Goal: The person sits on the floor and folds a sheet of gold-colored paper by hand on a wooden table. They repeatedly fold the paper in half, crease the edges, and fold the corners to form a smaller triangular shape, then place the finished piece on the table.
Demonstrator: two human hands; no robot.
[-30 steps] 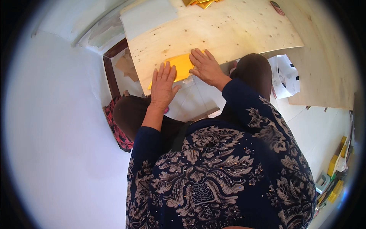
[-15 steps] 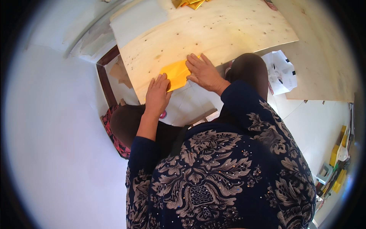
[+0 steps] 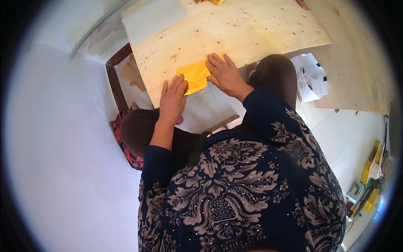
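Observation:
A folded sheet of shiny yellow paper (image 3: 194, 79) lies at the near edge of the wooden board (image 3: 243, 35), its near part reaching past that edge. On its left end rest the stretched fingers of my left hand (image 3: 171, 100). My right hand (image 3: 226, 75) lies across its right end with the fingers flat and slightly apart, the thumb towards me. Both palms face down on the paper. What lies under the fingers is hidden.
More gold-yellow folded paper (image 3: 216, 1) lies at the board's far edge, with a small red item (image 3: 302, 4) at the far right. A grey sheet (image 3: 153, 19) covers the far left corner. A white plastic bag (image 3: 310, 77) sits right of my knee (image 3: 275, 71).
My view has shifted slightly, so the far gold paper sits nearer the top rim. Both hands stay on the yellow paper, with the left fingers a little straighter.

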